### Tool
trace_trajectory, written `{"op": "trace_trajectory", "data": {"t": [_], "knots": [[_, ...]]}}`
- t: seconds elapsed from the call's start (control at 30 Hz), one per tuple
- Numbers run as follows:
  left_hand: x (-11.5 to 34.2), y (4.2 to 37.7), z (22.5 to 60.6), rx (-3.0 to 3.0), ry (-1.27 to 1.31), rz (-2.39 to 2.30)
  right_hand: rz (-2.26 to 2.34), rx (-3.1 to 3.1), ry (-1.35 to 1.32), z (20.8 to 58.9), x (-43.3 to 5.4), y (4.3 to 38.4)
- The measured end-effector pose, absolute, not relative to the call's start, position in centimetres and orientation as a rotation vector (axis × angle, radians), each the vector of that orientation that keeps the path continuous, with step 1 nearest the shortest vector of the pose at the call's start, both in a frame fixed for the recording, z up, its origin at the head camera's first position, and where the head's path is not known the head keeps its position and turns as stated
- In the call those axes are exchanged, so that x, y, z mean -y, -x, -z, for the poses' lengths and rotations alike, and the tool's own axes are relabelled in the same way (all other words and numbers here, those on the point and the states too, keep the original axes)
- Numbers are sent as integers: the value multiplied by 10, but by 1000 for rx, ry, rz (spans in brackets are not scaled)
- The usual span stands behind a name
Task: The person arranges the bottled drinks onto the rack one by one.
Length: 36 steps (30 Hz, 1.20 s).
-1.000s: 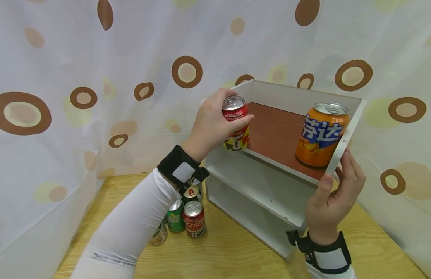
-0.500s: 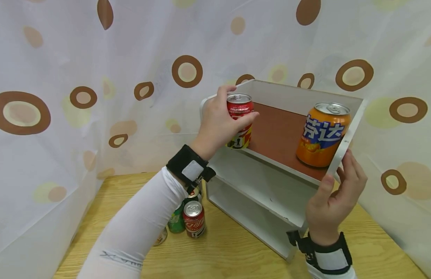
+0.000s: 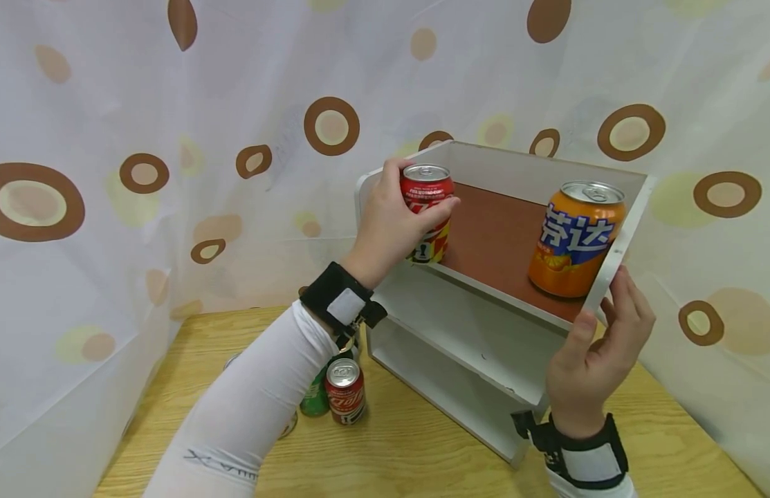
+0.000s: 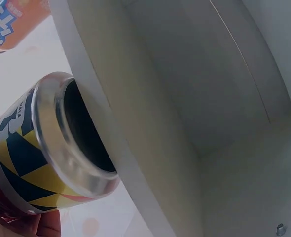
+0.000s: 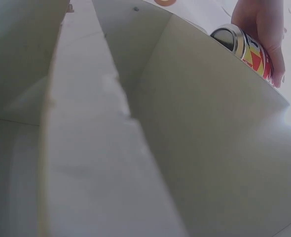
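Observation:
A red cola can (image 3: 427, 187) with yellow and black patterning is gripped by my left hand (image 3: 391, 218), thumb on its near side. It stands nearly upright at the left front of the shelf unit's top tray (image 3: 493, 225). In the left wrist view, the can's base (image 4: 89, 128) overhangs the front edge of a white board (image 4: 103, 103). My right hand (image 3: 596, 353) touches the unit's right side panel (image 3: 627, 232), fingers along the outer side and thumb by the front edge. An orange soda can (image 3: 574, 242) stands upright at the tray's right end.
Below the tray are two white compartments (image 3: 478, 321). On the wooden table (image 3: 385, 456), left of the unit, stand a red cola can (image 3: 345, 394) and a green can (image 3: 315, 398), with others partly hidden by my left sleeve (image 3: 248, 401). A patterned curtain (image 3: 260, 83) hangs behind.
My left hand has carried the red cola can slightly right and up at the tray's front left. My left forearm now covers more of the cans on the table. My right hand stays put.

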<state>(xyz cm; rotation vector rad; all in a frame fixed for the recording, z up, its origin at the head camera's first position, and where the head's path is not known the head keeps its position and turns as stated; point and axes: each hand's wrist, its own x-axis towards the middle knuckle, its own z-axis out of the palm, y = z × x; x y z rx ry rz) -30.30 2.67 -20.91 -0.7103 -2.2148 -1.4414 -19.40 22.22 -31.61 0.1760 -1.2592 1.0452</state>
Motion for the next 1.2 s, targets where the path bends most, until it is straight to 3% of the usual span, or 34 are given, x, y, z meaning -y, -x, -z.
{"op": "trace_trajectory", "data": {"t": [0.83, 1.2], "knots": [[-37, 317, 214, 2242, 726, 1476, -1028, 1266, -177, 318, -223, 195], [-33, 302, 228, 2260, 671, 1437, -1012, 1267, -168, 317, -224, 195]]}}
